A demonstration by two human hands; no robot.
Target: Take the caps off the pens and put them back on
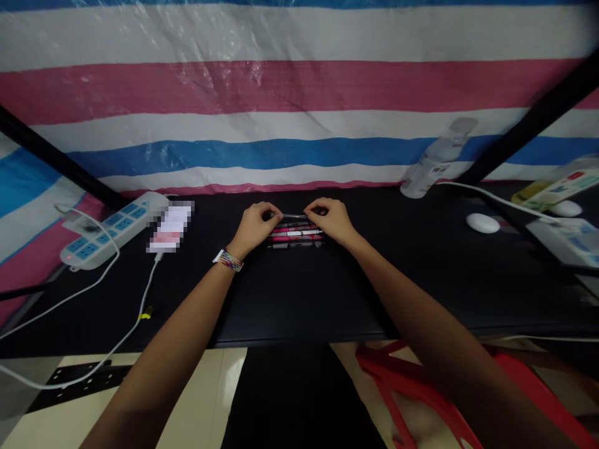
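Observation:
A slim, clear pen [294, 216] spans the gap between my two hands at the far side of a row of pens. My left hand [257, 226] pinches its left end, and a colourful band circles that wrist. At the other end, my right hand [331, 219] closes thumb and finger on the pen. Just below it, several pens lie side by side on the black table: a white and pink pen [296, 233], pink-red ones around it, and a dark clear pen [296, 245] nearest me. My fingers partly cover the ends of the farther pens.
Left of my hands lie a phone [172, 226] on a white cable and a power strip [116, 227]. A plastic bottle [437, 159] leans at the back right, near a white mouse [483, 223]. Below the table edge is a red stool [421, 386].

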